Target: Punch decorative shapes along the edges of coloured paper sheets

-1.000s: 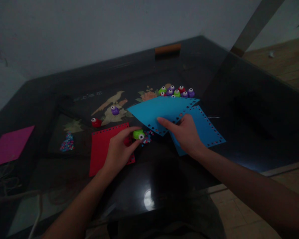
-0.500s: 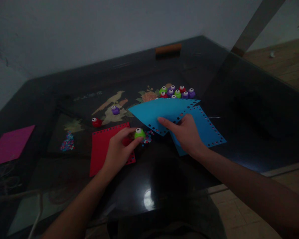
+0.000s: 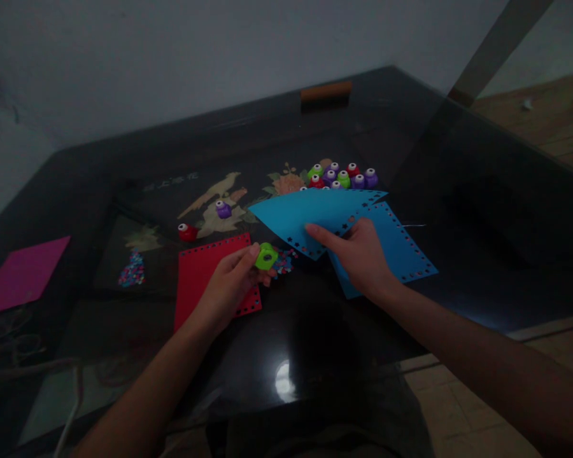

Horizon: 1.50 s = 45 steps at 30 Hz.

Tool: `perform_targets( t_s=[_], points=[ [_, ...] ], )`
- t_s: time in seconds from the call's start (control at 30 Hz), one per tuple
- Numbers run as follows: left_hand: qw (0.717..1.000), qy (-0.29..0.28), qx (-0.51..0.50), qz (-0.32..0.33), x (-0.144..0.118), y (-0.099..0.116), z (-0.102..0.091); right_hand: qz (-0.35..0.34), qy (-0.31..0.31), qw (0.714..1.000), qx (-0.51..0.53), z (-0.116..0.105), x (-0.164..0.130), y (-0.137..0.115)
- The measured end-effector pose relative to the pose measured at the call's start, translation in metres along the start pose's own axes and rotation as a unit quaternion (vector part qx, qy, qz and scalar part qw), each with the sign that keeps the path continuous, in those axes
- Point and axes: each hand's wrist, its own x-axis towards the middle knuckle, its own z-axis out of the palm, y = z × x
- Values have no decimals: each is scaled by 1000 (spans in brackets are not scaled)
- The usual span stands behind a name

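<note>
Green punch (image 3: 266,256) is pinched between thumb and fingertips of the left hand (image 3: 226,289), tipped so its underside is exposed, just above the red sheet (image 3: 205,270). Just right of it, blue sheet (image 3: 310,213) is clamped and lifted by the right hand (image 3: 360,257), its punched edge presented toward the tool.

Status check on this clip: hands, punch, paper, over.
Left hand grips green punch over red sheet. Right hand holds blue sheet raised. Confetti between them.
</note>
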Motion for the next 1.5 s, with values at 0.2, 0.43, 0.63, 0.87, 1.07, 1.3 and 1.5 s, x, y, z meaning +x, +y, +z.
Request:
perform_targets(
  t_s=[0.2,0.43,0.63,0.87,1.07,1.3,1.5],
  points=[
    [999,0,-46,-9,-1,1,1,7,2,1000,-5,0,0,-1],
    [997,2,-75,-28,1,0,0,4,4,1000,3,1,0,-2],
    [998,19,-47,24,2,3,-4,14,7,1000,3,0,0,0],
    [997,43,-29,57,9,2,-15,11,16,1000,-15,-1,0,0],
    [996,39,35,79,11,-1,-16,-25,4,1000,-6,-4,4,-1],
    [972,35,182,145,12,-5,-16,-30,11,999,22,-9,8,1],
    [900,84,348,250,12,-8,-19,-51,28,998,31,-9,7,0]
  ],
)
